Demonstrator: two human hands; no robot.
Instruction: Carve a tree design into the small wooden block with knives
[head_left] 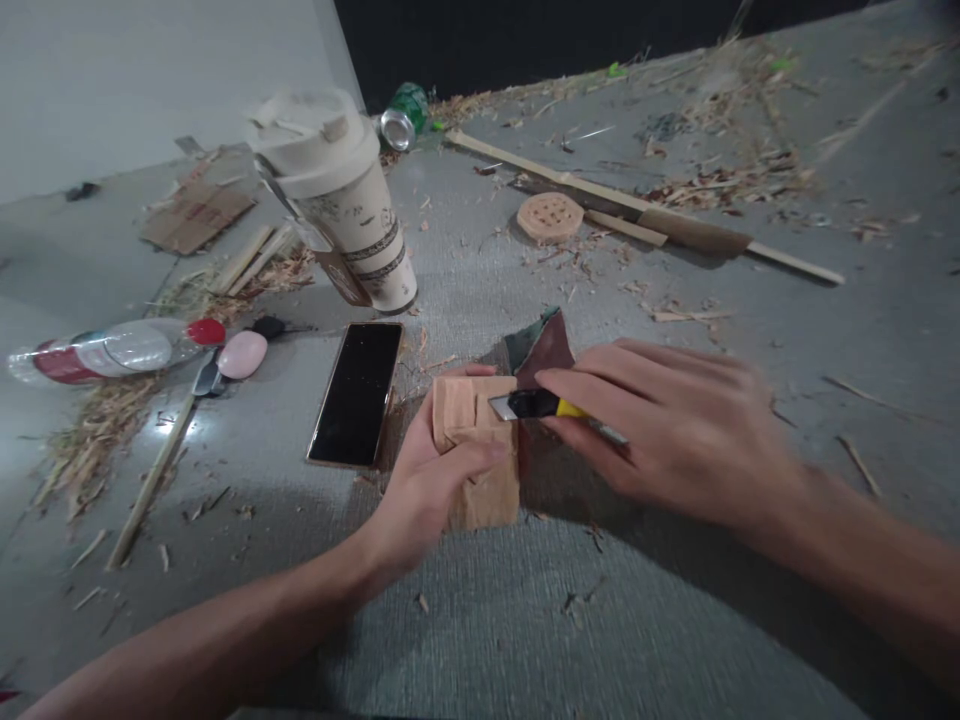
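Head view looking down at a grey bench (480, 620) littered with wood shavings. The left hand (431, 480) is curled around a tan block (484, 490) just left of centre, thumb across its near face and fingers behind. The right hand (675, 430), blurred, pinches a yellow and black utility knife (540, 405), whose metal tip lies on the block's upper right edge. A dark folded sheet (544, 345) pokes out from behind the block, touching it.

A black phone (356, 392) lies flat just beside the block's left edge. A lidded cup (341, 195) stands beyond the phone, and 1 plastic bottle (105, 350) lies on its side far left. A round wooden disc (550, 215) and a long stick (795, 262) sit well apart, toward the far edge. The bench near the person and right of the right hand is mostly bare.
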